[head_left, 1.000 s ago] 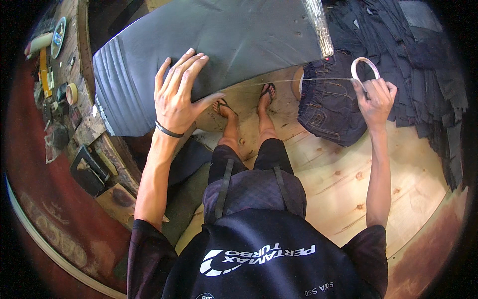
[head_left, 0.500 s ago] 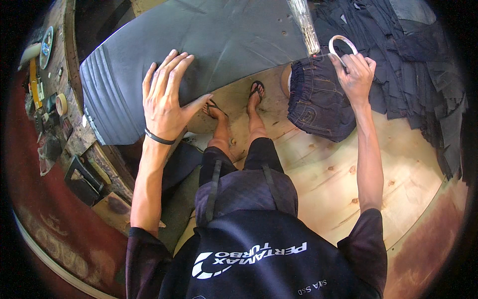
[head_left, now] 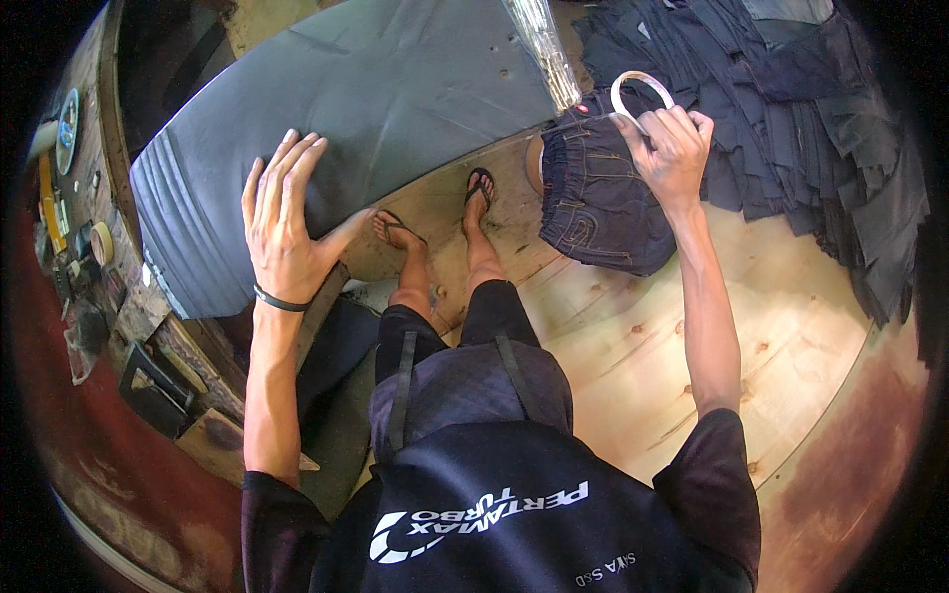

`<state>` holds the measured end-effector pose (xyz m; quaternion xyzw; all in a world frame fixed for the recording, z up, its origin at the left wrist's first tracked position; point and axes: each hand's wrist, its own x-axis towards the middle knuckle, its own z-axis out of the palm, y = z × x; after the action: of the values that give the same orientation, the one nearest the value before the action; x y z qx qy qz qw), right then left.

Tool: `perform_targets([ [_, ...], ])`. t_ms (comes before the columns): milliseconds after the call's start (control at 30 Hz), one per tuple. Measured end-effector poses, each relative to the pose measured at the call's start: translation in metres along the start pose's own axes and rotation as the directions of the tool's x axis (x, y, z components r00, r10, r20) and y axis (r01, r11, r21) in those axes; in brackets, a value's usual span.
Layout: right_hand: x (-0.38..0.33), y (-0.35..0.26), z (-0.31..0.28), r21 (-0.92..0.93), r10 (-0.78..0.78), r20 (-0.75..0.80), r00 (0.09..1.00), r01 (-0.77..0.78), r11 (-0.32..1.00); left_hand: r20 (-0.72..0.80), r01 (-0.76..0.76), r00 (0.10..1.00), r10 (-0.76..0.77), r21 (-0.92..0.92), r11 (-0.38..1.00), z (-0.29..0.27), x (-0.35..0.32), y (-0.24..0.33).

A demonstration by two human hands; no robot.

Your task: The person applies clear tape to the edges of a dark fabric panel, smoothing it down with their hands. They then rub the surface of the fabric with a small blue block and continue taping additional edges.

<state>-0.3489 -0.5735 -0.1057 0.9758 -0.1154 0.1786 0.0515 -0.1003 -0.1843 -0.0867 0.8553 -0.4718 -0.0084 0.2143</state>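
My right hand [head_left: 672,148] is closed, with a thin white ring, seemingly a roll of tape [head_left: 643,81], gripped at its lower edge. Below and left of that hand are dark denim shorts [head_left: 603,198] with a gathered waistband, hanging at the edge of a grey cloth-covered board [head_left: 395,109]. My left hand [head_left: 287,222] is open, fingers spread over the left part of this board; whether the palm presses on it I cannot tell. A clear plastic bag [head_left: 544,54] of thin, shiny pieces lies just beyond the shorts, beside a small red tag [head_left: 583,109].
At the right lies a large heap of dark cloth pieces [head_left: 732,119]. A worn wooden bench [head_left: 109,198] at the left carries a tape roll [head_left: 102,243], a yellow strip [head_left: 51,212] and a round blue-rimmed dish [head_left: 67,131]. Pale plywood [head_left: 682,336] spreads out at the right.
The whole view has shifted, so most things appear further left. My left hand has slid slightly left over the board. My right hand keeps its grip on the ring, and the red tag shows more clearly.
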Motion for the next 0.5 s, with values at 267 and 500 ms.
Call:
perform_targets([
  [267,0.01,0.004,0.013,0.021,-0.004,-0.039,0.999,0.004,1.0,-0.008,-0.008,1.0,0.008,0.014,1.0,0.002,0.0,0.0],
  [500,-0.002,0.002,0.007,0.004,-0.012,-0.023,1.0,0.012,1.0,-0.004,-0.009,1.0,0.009,0.018,1.0,0.002,-0.001,-0.001],
])
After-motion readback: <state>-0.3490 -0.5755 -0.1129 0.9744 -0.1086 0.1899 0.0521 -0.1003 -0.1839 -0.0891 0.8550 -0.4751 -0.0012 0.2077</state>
